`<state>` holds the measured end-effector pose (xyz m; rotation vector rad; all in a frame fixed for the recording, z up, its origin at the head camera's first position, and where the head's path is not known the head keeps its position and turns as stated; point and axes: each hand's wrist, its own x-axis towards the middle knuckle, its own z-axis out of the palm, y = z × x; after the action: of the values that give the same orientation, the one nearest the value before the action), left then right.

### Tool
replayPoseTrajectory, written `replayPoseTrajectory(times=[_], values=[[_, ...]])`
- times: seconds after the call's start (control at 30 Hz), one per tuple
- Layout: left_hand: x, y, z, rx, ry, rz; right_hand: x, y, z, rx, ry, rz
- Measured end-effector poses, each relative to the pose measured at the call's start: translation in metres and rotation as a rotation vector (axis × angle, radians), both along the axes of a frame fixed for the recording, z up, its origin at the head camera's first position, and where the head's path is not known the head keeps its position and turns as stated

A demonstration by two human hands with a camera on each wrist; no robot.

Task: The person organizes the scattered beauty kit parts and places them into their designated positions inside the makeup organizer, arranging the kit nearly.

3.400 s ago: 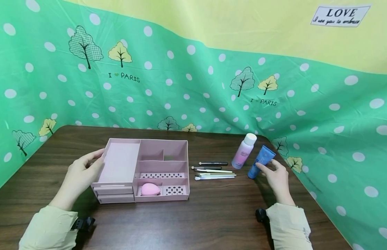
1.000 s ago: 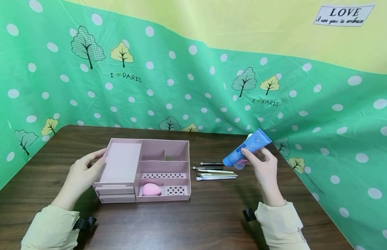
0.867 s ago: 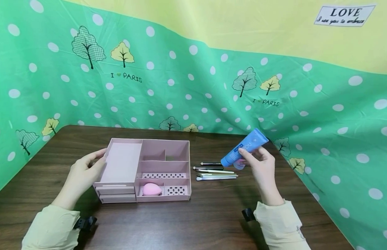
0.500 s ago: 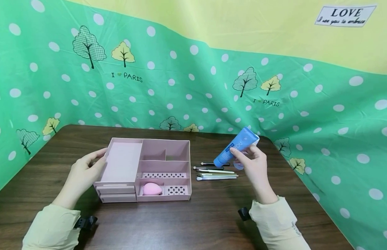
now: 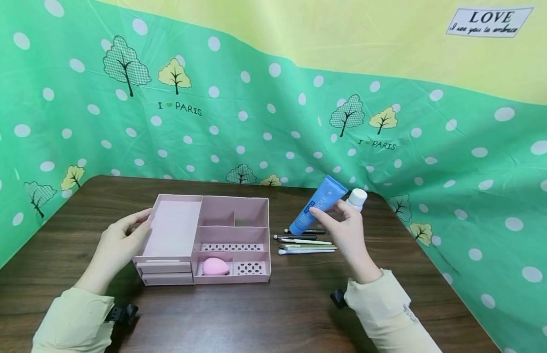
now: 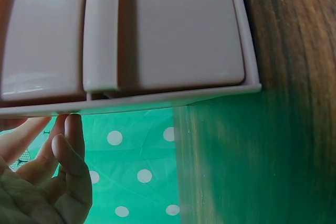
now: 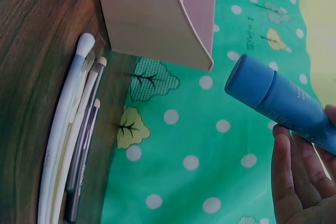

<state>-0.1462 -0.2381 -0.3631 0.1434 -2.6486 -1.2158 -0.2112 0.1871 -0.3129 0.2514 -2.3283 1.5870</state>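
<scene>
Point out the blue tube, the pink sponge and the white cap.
Blue tube (image 5: pixel 322 197), head view: middle of its printed body.
Pink sponge (image 5: pixel 216 266), head view: middle of its rounded side.
White cap (image 5: pixel 357 197), head view: middle of its side.

The table (image 5: pixel 238 318) has a wood-grain surface with a soft sheen. The box (image 5: pixel 173 228) is smooth plastic, its drawers (image 6: pixel 42 40) glossy where light catches them. The tube (image 5: pixel 319 202) looks like satin plastic, its cap (image 7: pixel 249 81) smooth and hard. The brushes (image 5: pixel 305 241) have sleek handles and fibrous tips. The sponge (image 5: pixel 216 266) appears matt. Behind hangs creased cloth (image 5: pixel 264 113), lightly shiny. The bottle (image 5: pixel 358 197), mostly hidden, is probably plastic.
</scene>
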Motion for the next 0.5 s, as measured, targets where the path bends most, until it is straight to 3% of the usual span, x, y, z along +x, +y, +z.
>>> replayPoseTrajectory(times=[0.2, 0.5], values=[[0.000, 0.000, 0.001, 0.000, 0.001, 0.003, -0.003, -0.011, 0.003, 0.015, -0.029, 0.053], [0.000, 0.000, 0.000, 0.006, -0.003, 0.004, -0.009, -0.027, 0.014, 0.067, 0.021, 0.118]])
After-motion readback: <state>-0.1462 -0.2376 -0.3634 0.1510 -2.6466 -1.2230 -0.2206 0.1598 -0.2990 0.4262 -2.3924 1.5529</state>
